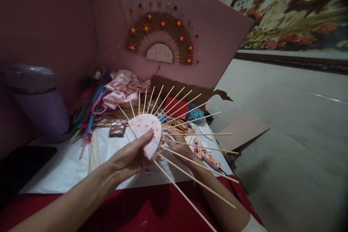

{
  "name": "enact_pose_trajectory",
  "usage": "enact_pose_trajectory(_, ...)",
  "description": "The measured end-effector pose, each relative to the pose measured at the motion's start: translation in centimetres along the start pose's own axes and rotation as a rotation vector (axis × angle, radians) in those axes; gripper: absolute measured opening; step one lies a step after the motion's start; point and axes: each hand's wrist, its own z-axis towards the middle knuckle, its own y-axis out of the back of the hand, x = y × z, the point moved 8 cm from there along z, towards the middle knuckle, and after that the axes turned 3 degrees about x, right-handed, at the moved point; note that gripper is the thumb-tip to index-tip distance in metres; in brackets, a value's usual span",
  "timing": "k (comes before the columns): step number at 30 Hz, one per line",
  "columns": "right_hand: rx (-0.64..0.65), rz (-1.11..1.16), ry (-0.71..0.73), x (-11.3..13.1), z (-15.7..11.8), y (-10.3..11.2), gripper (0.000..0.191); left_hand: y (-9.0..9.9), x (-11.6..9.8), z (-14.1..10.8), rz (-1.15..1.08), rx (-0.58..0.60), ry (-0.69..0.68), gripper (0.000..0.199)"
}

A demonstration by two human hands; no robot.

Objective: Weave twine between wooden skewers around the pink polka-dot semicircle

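My left hand (pixel 136 150) grips a fabric-covered half-circle (pixel 146 127), pale pink with small coloured dots. The thumb lies on its face and the fingers are behind it. Thin wooden sticks (pixel 190 120) fan out from its curved edge, upward and to the right. My right hand (pixel 175 140) is behind the sticks, its fingers bent close to the edge where they meet the half-circle. The sticks partly cover those fingers, so what they pinch is hidden.
A finished-looking fan decoration (pixel 163 23) with flowers hangs on the pink board. Behind my hands lie crumpled pink fabric (pixel 123 87), blue yarn (pixel 195 113), a small brown packet (pixel 117 128) and a flower-patterned glue gun (pixel 206 155). A purple container (pixel 43 105) stands left.
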Motion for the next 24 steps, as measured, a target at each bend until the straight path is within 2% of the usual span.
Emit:
enact_pose_trajectory(3, 0.171, 0.221, 0.008, 1.6, -1.1, -2.0, 0.023, 0.2, 0.1, 0.1, 0.007, 0.004, 0.012, 0.015)
enact_pose_trajectory(5, 0.196, 0.337, -0.065, 1.7, -1.9, -2.5, 0.023, 0.3, 0.2, 0.2, 0.021, 0.008, 0.016, 0.014)
enact_pose_trajectory(9, 0.108, 0.359, -0.197, 0.9, -3.0, -1.6, 0.024, 0.7, 0.2, 0.3, 0.044, 0.0, 0.029, 0.015)
enact_pose_trajectory(15, -0.161, 0.185, -0.187, 0.1, -3.9, 0.9, 0.024, 0.4, 0.3, 0.2, 0.106, 0.015, 0.043, 0.02)
enact_pose_trajectory(18, -0.216, 0.092, -0.158, 0.1, -4.3, 1.2, 0.023, 0.7, 0.3, 0.2, 0.094, -0.014, 0.042, 0.018)
enact_pose_trajectory(24, -0.287, -0.123, -0.075, 1.9, -5.1, 2.1, 0.022, 0.8, 0.2, 0.4, 0.062, -0.001, 0.031, 0.019)
